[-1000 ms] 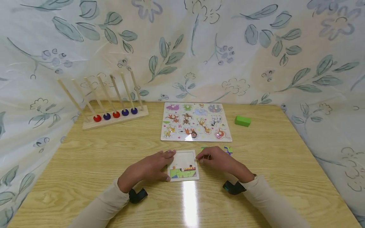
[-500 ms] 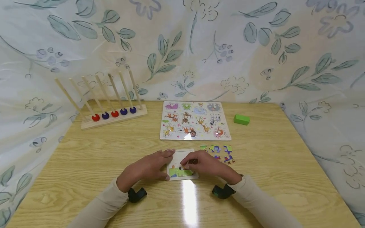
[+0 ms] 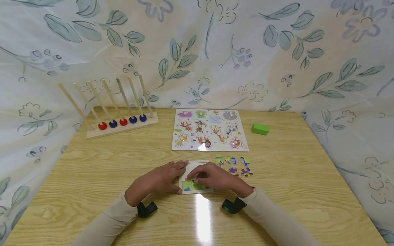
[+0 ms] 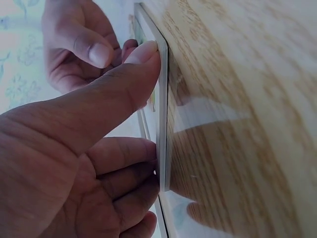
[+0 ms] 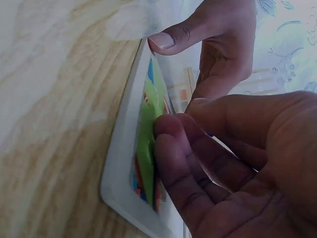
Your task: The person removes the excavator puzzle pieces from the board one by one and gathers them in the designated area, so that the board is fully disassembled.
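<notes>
A small white-framed jigsaw tray (image 3: 197,192) lies on the table, its near row filled with green pieces (image 3: 186,185). My left hand (image 3: 160,178) rests along the tray's left side, thumb at the near corner and fingertips at the far one. Over the middle of the tray, my right hand (image 3: 213,177) curls its thumb and fingers together at a jigsaw piece (image 3: 193,182), mostly hidden under the fingers. In the right wrist view the fingertips (image 5: 165,125) touch the green picture surface. Several loose jigsaw pieces (image 3: 244,160) lie right of the tray.
Behind the tray lies an animal peg puzzle board (image 3: 212,147). A green block (image 3: 260,129) sits to its right. At the back left stands a wooden rod rack (image 3: 121,127) with red and blue beads. A patterned cloth (image 3: 197,44) hangs behind the table.
My right hand has moved left from the tray's right edge to over its middle, uncovering loose pieces on the right. The left hand stays at the tray's left side.
</notes>
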